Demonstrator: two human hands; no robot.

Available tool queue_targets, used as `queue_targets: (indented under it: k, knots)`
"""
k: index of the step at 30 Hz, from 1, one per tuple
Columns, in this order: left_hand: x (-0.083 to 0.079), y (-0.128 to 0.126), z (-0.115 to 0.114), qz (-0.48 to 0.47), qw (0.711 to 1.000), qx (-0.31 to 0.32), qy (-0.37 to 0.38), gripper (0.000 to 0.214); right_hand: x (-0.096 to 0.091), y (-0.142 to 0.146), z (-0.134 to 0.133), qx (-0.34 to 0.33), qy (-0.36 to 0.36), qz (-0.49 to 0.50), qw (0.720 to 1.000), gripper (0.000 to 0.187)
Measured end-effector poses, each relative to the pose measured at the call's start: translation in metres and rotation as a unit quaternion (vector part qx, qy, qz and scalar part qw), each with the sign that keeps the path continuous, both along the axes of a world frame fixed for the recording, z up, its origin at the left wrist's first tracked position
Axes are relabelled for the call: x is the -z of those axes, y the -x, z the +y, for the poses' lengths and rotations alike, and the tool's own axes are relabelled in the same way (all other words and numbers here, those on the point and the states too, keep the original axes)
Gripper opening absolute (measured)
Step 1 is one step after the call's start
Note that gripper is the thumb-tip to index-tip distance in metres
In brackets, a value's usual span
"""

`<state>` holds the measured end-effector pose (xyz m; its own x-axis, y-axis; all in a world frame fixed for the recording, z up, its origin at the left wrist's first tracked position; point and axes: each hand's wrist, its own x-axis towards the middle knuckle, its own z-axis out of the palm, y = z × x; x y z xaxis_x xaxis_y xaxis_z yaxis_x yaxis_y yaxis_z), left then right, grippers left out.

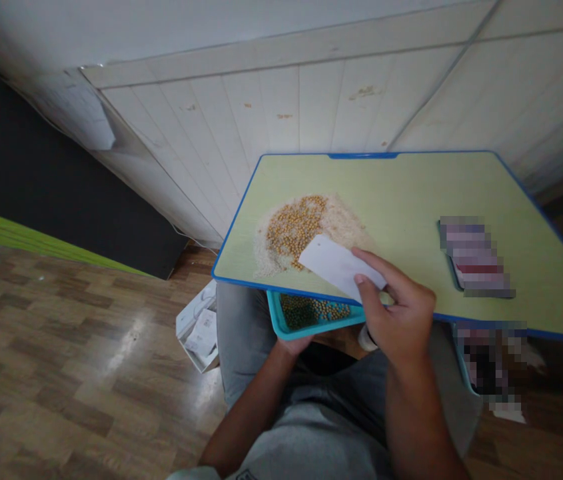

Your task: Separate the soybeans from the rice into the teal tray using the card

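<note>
Desk (411, 193), soybeans (295, 227), card (334, 265) in right hand (401, 317)

Pale green worktop (401, 193) with a blue rim. On its near left lies a spread of rice (344, 223) with beans (296, 227) heaped in its middle. A white card (334, 265) touches the pile's near edge. A flat blurred thing (476, 257) lies well apart, right.

White card (334, 267) tilted against a bean-and-rice pile (297, 228).
Teal tray (278, 323), holding green and tan beans (311, 311), sits just below.
</note>
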<state>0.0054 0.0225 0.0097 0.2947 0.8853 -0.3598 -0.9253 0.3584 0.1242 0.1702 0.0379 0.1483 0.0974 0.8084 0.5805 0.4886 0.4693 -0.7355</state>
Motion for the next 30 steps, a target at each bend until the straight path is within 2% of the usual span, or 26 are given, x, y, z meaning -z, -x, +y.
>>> queue_targets:
  k: [3, 5, 12, 24, 30]
  knots:
    - [0.002, 0.000, -0.001, 0.006, 1.000, 0.009, 0.004, 0.069, -0.004, 0.010, 0.000, -0.052, 0.002, -0.026, 0.998, 0.038]
    - [0.000, -0.001, 0.000, 0.011, 1.000, 0.004, 0.014, 0.069, -0.005, 0.014, 0.000, -0.059, 0.004, -0.038, 0.998, 0.041]
    - [-0.014, -0.003, 0.002, 0.002, 1.000, 0.004, 0.010, 0.068, -0.004, 0.007, 0.004, 0.004, 0.008, -0.040, 0.999, 0.040]
    - [-0.010, 0.001, -0.001, -0.010, 1.000, -0.009, 0.010, 0.067, 0.001, -0.011, 0.013, 0.067, 0.028, -0.019, 0.997, 0.036]
    - [-0.005, 0.003, -0.001, -0.010, 0.999, -0.025, 0.019, 0.067, 0.002, -0.012, 0.015, 0.055, 0.013, -0.016, 0.998, 0.035]
